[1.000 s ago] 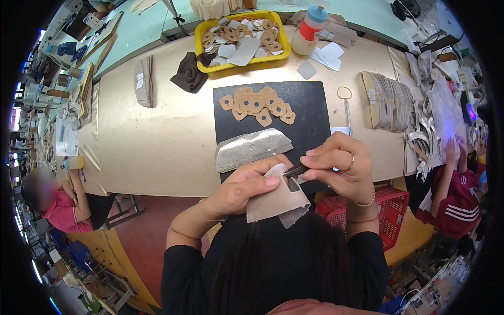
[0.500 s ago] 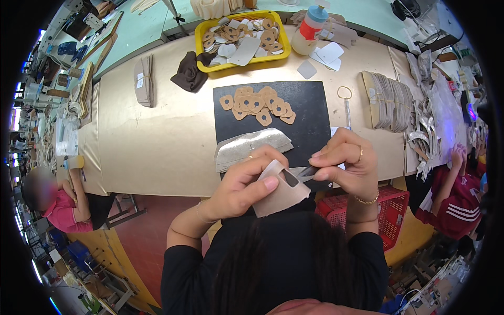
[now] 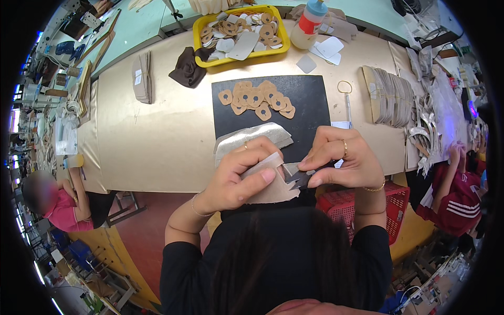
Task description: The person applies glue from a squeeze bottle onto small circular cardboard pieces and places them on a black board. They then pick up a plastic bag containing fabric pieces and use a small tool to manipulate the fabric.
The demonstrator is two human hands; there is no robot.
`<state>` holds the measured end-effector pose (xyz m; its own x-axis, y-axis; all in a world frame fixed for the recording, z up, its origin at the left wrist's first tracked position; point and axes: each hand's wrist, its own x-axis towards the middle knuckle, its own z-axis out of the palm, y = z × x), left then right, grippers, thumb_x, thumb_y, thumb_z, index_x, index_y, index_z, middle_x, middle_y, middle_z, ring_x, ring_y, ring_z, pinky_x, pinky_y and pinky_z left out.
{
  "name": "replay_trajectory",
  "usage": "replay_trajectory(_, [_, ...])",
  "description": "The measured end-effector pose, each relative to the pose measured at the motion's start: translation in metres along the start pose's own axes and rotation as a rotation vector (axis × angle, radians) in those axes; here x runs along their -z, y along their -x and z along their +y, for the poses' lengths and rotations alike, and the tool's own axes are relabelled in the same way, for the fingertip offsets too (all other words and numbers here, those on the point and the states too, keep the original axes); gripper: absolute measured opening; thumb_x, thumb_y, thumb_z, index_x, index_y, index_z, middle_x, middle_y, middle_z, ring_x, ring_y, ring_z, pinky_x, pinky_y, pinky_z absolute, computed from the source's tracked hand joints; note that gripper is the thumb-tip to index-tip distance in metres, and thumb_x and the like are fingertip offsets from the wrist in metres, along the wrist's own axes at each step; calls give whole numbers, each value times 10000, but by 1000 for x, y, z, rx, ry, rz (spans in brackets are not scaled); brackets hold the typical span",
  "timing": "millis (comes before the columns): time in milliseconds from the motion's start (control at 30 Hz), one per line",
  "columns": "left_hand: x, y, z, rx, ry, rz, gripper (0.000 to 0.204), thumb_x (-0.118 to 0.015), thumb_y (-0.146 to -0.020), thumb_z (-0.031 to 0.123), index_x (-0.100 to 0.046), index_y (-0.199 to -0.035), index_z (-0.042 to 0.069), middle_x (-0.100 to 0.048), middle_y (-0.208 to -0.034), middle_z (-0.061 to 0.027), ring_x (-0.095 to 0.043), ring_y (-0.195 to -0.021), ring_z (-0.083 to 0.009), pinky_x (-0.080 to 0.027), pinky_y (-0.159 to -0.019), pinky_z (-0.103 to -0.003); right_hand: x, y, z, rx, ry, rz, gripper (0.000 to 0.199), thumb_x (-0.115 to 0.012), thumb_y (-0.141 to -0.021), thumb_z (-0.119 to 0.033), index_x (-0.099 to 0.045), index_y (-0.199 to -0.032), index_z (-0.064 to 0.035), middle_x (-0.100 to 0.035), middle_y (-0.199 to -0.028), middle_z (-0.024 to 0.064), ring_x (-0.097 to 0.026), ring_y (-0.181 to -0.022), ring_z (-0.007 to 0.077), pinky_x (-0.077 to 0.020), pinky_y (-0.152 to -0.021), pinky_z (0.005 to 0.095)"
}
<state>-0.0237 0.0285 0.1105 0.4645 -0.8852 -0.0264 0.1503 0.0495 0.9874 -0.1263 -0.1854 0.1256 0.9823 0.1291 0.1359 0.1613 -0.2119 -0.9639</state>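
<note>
My left hand (image 3: 241, 178) pinches a beige-grey flat piece of material (image 3: 275, 193) with a cut-out opening, thumb on top. Opposite it, my right hand (image 3: 346, 157) is closed around a small pair of snips (image 3: 300, 181), whose pointed metal tips meet the piece at the opening. My right fingertips also reach a narrow flap by the cut; the snips' handles are mostly hidden. Just beyond my left hand, a stack of similar pale pieces with a shiny top (image 3: 252, 137) lies on a black mat (image 3: 310, 105). Tan rounded patches with holes (image 3: 255, 98) are heaped farther up the mat.
At the back stand a yellow tray (image 3: 220, 63) of loose patches and a blue-capped bottle (image 3: 308, 26). Dark cloth (image 3: 189, 68) lies left of the tray. Bundled pieces (image 3: 388, 97) and a ring-ended metal tool (image 3: 347, 107) are rightward. A red basket (image 3: 391, 210) sits below the table edge.
The held piece has turned and dropped slightly, its opening now facing the right hand. My right hand has shifted a little right, with the snips' tips at the opening's edge.
</note>
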Motion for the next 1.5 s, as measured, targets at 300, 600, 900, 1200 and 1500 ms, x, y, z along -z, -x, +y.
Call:
replay_trajectory(300, [-1,-1,0,75,28,21,226,-551,-835,216,-615,-783,5,-557,-886,-87,-527,-841,-165,-406,-794,-280,-7,6,0,-24,5,142,240,-831,-606,-132,-717,-790,-30,-636,-723,80,-613,-661,168,-459,-587,257])
replay_trajectory(600, [3,3,-6,102,-104,-11,350,-465,-907,268,-632,-872,-38,-561,-909,-91,-530,-871,-185,-404,-812,-287,-1,12,5,-16,2,171,212,-818,-645,-144,-713,-792,-33,-626,-724,64,-579,-656,142,-421,-578,247])
replay_trajectory(900, [-8,12,-97,337,-584,-383,353,-497,-922,338,-601,-876,4,-555,-950,-161,-563,-896,-320,-439,-821,-376,2,25,14,-14,-42,374,231,-819,-650,-153,-717,-820,-33,-575,-705,34,-529,-660,119,-384,-595,239])
replay_trajectory(1200, [21,16,-88,150,-1138,92,285,-682,-792,205,-566,-929,-17,-525,-960,-184,-547,-877,-340,-451,-773,-412,-7,25,14,-46,-67,386,256,-821,-641,-153,-717,-840,-30,-577,-724,36,-526,-689,128,-387,-617,245])
replay_trajectory(1500, [34,1,-103,86,-1306,255,228,-678,-774,152,-600,-916,-8,-576,-948,-143,-554,-869,-318,-442,-782,-397,-7,28,14,-48,17,379,255,-817,-645,-139,-711,-851,-32,-574,-729,39,-528,-693,129,-396,-624,245])
